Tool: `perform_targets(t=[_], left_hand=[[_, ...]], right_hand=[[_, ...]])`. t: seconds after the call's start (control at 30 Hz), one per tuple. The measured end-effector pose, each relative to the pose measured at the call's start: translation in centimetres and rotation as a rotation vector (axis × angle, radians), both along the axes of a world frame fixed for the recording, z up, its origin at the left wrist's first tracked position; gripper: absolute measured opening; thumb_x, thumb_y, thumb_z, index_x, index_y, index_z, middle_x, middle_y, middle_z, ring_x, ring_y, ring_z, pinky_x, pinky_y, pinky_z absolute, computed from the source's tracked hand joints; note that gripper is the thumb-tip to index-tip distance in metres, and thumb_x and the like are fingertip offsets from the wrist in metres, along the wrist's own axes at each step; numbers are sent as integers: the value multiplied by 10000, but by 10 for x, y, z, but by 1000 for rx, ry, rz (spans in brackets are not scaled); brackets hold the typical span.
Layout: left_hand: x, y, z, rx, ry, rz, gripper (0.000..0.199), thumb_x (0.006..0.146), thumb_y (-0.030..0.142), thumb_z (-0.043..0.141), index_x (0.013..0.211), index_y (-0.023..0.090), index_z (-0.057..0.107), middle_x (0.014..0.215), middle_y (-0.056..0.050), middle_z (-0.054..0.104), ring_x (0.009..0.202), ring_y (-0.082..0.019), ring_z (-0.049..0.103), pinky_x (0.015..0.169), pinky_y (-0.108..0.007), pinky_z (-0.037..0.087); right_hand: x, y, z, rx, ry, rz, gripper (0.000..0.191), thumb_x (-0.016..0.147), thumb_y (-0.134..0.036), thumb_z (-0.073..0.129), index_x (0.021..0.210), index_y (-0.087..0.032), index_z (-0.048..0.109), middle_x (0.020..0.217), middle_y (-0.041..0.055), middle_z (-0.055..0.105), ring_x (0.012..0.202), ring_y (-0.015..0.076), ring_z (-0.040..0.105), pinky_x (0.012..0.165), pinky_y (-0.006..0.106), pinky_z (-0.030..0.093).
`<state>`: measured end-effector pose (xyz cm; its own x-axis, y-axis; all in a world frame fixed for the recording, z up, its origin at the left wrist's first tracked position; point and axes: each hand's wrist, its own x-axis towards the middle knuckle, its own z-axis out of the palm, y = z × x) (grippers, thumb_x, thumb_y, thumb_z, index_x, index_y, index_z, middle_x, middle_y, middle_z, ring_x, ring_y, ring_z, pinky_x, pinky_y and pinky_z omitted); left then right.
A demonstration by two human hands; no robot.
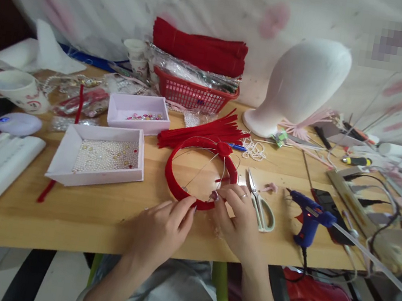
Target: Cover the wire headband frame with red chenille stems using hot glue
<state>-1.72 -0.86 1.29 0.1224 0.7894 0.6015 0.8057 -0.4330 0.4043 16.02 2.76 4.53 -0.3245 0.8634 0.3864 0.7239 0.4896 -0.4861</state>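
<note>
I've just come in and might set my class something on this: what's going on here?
A person at a wooden table is working on a red hoop. The left hand grips its near edge; the right hand works just beside, though exactly what its fingers pinch is unclear. Scissors and a blue glue gun lie to the right, an open box of beads to the left.

Bare strip on table (90, 222) along near edge, left of left hand (163, 222). Scissors (256, 199) crowd right hand (238, 216); bare gap beyond, then glue gun (311, 215). Basket (194, 93), foam head (305, 85) block far edge.
</note>
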Motion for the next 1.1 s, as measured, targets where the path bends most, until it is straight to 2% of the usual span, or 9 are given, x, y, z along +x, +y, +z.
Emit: perform_targets(t=[0.13,0.27,0.33,0.43,0.57,0.7,0.8,0.97,1.1], left_hand=[[-9,-1,-5,-7,38,-6,196,961,136,557,1051,178,726,681,10,761,571,-191,721,512,-306,475],[-17,-6,-12,-33,21,-49,242,965,108,552,1141,186,699,785,-2,800,623,-171,739,547,-284,485],[-20,-9,-11,-7,-23,-71,243,960,90,568,1152,186,682,806,1,802,640,-153,740,581,-270,497],[-25,-11,-1,48,-72,-111,215,948,72,604,1124,177,670,713,23,748,589,-131,687,598,-259,493],[-32,-9,26,150,-142,-122,202,901,43,653,1044,186,655,716,14,691,648,-139,625,670,-270,490],[-35,1,47,194,-72,-40,269,905,202,694,1166,194,634,1124,-126,652,1042,-267,619,936,-418,467],[-31,9,47,232,28,-19,443,873,359,764,1261,219,603,1351,-177,526,1243,-352,525,1049,-498,392],[-24,19,38,315,83,-58,470,847,380,801,1264,253,626,1354,-154,534,1234,-338,520,1073,-481,363],[-20,24,43,325,124,-83,471,860,384,785,1284,255,628,1354,-155,532,1232,-339,507,1075,-482,352]], right_hand=[[3,-3,1,12,-35,5,226,1031,-189,458,976,-198,677,960,82,702,913,231,606,819,381,491],[12,-11,-9,1,-90,67,239,985,-151,523,1143,-201,695,1135,92,734,1019,249,619,885,410,519],[16,-14,-15,8,-110,73,243,970,-143,552,1147,-205,706,1164,89,740,1020,260,598,902,434,508],[20,-13,-18,31,-104,52,200,986,-143,546,1058,-201,724,1043,82,764,949,260,567,875,439,488],[22,-9,-4,60,-38,53,142,982,-178,588,1048,-232,702,929,49,751,917,241,560,844,398,480],[20,-14,20,28,187,0,178,962,-188,600,1119,-266,629,1004,52,677,1002,243,536,841,370,473],[16,-22,31,-39,360,-26,198,980,-213,559,1160,-288,591,1063,57,594,1035,239,501,820,351,457],[10,-27,33,-59,485,-105,91,1012,-267,501,1046,-287,583,979,28,520,944,216,459,793,350,408],[9,-26,34,-71,506,-169,69,1006,-289,531,941,-269,544,903,4,481,844,191,442,716,343,370]])
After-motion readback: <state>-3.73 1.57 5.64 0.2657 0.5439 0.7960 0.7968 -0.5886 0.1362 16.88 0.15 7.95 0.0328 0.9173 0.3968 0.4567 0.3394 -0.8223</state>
